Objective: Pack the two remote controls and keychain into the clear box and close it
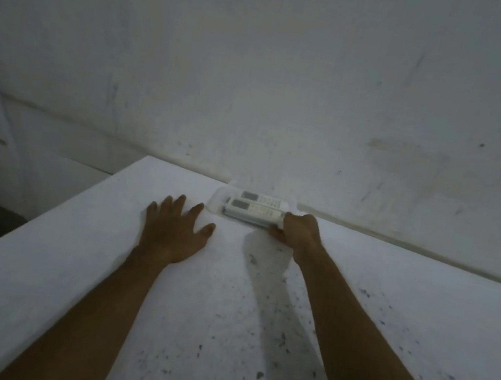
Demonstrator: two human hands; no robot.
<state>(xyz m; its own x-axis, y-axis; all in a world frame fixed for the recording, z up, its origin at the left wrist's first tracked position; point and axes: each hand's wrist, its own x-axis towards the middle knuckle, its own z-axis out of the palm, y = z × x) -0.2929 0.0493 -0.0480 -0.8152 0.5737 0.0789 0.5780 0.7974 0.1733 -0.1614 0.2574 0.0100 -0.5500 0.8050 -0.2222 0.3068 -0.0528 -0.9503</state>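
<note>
Two white remote controls lie side by side near the far edge of the table, the nearer remote (254,212) in front of the farther remote (262,198). They rest in or on the clear box (216,201), whose faint rim shows at their left end. My right hand (296,234) is closed around the right end of the nearer remote. My left hand (173,230) lies flat on the table, fingers spread, just left of the box and holding nothing. The keychain is not visible. I cannot tell whether the box has its lid on.
The white table (224,316) is speckled with dark spots and ends at a left edge (53,215) with a drop beyond it. A scuffed white wall (289,98) stands directly behind the box.
</note>
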